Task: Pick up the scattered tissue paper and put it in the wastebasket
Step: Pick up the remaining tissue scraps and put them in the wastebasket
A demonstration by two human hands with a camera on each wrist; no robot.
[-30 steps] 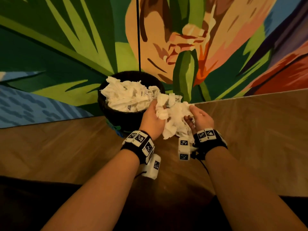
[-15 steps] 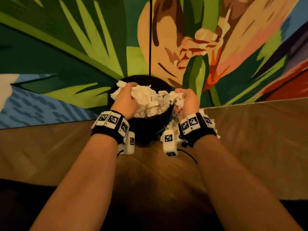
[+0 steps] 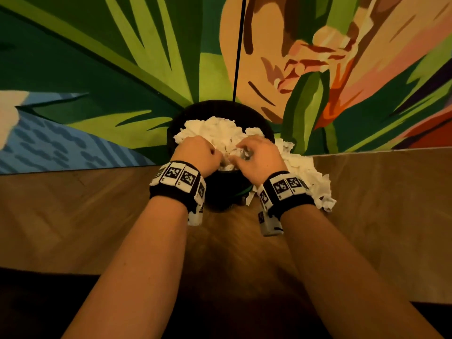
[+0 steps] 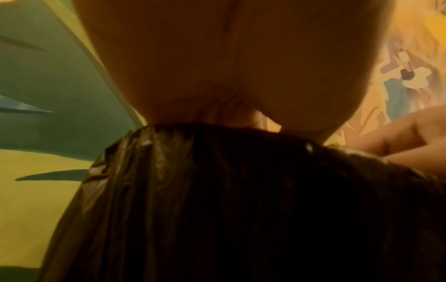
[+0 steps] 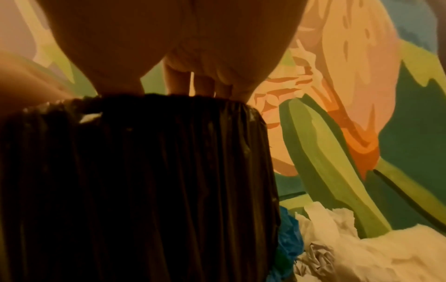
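Pressing into the heaped tissue paper [image 3: 215,133] at the wastebasket [image 3: 176,123] in mid-frame, left hand [image 3: 195,155] and right hand [image 3: 259,155] curl their grip on the wad. Push straight down; more tissue on the floor [image 3: 310,184] lies right of center.

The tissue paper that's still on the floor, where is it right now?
In the head view, the loose tissue paper lies on the wooden floor, against the right side of the black wastebasket, beside the right hand and below the painted wall.
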